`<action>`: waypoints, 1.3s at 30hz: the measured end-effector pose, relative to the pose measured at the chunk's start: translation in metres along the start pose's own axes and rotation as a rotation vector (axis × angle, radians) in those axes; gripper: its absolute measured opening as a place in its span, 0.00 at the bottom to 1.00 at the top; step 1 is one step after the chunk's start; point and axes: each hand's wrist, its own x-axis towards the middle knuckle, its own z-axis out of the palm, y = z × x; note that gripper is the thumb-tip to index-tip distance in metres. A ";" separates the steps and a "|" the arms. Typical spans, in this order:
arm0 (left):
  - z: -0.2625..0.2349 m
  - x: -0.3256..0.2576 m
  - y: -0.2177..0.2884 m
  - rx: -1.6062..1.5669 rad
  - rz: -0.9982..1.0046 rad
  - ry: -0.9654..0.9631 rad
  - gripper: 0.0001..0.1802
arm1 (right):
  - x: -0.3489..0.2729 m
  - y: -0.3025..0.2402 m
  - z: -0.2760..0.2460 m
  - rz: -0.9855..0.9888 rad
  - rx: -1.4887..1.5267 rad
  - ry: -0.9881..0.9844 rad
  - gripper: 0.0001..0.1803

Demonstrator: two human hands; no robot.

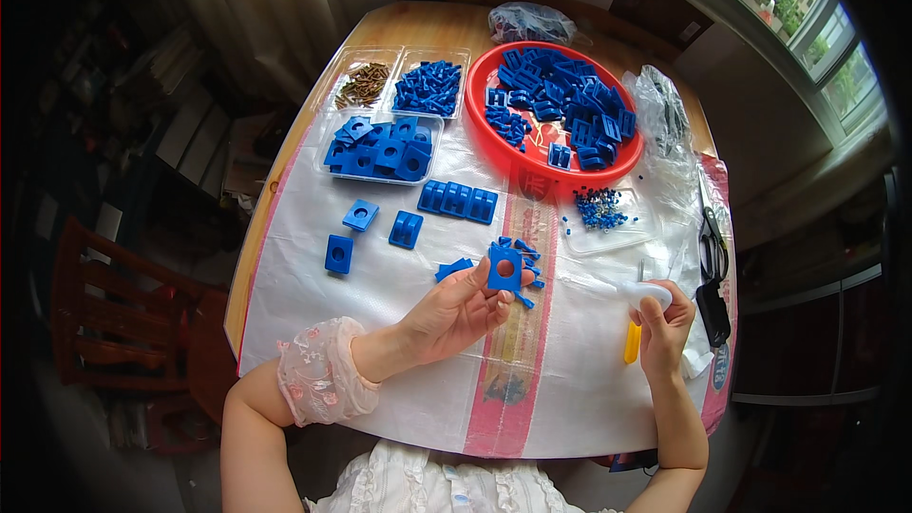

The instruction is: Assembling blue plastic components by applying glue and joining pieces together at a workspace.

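Observation:
My left hand pinches a flat blue plastic plate with a round hole between thumb and fingers, raised above the table. Behind it lie several small blue pegs and another blue piece. To the right, my right hand closes around a white rounded bottle-like thing; its exact kind is unclear. A yellow strip-shaped item sits beside that hand. Left of centre are two loose holed plates, one beyond the other, near a ribbed blue block.
A red basin heaped with blue parts stands at the back. Left of it are clear trays of brass screws, blue pegs and holed plates. Ribbed blocks stand in a row. Black scissors lie at the right edge.

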 end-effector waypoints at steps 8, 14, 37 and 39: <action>0.000 0.000 0.000 0.012 0.002 0.004 0.22 | 0.000 0.000 0.001 -0.005 -0.008 0.004 0.12; -0.001 0.001 0.000 0.006 -0.003 -0.003 0.23 | -0.001 0.001 -0.001 0.014 0.003 0.012 0.13; -0.001 0.001 0.000 0.009 -0.006 -0.009 0.23 | -0.001 -0.001 0.000 0.016 -0.002 0.014 0.13; 0.000 0.001 0.000 0.013 -0.006 -0.003 0.23 | -0.001 0.000 0.000 0.008 0.001 0.018 0.13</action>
